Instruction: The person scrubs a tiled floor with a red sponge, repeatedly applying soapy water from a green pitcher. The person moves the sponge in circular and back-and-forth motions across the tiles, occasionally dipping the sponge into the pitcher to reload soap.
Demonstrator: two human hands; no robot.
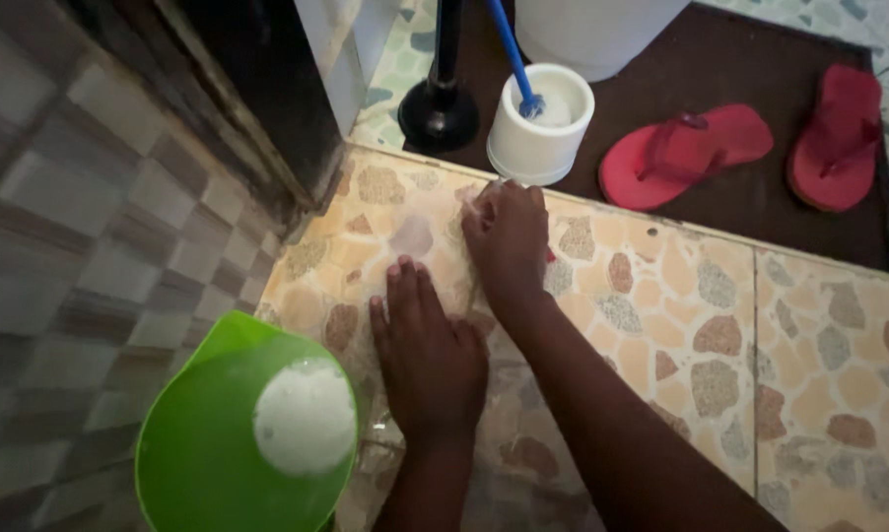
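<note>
Nearest the camera sits a green bowl (218, 443) on the floor, with a mound of white foam (305, 416) floating in it; it stands just to the left of the person's left forearm.

Beside it, the left hand (427, 355) lies flat on the stone-patterned floor tile (661, 325), fingers stretched and together, palm down, gripping nothing. It looks like a bracing hand.

A little farther on, the right hand (507, 236) is curled and pressed down onto the same tile near its far edge. The fingers are bent as if round something small, and a bit of red shows at the wrist side, but what it has hold of, if anything, cannot be told from here.

The tile around both hands looks damp and slightly shiny, and there is a paler patch just left of the right hand. Judging by that, scrubbing of this near-left part of the step seems under way, while the tiles stretching to the right look dry and untouched, so most of the surface is probably left to do.

Beyond the tile edge, on a dark brown mat (720, 59), stand a white brush holder (541, 123) with a blue-handled brush (513, 54), a black plunger (440, 108) to its left, and a pair of red sandals (750, 148) to the right.
</note>
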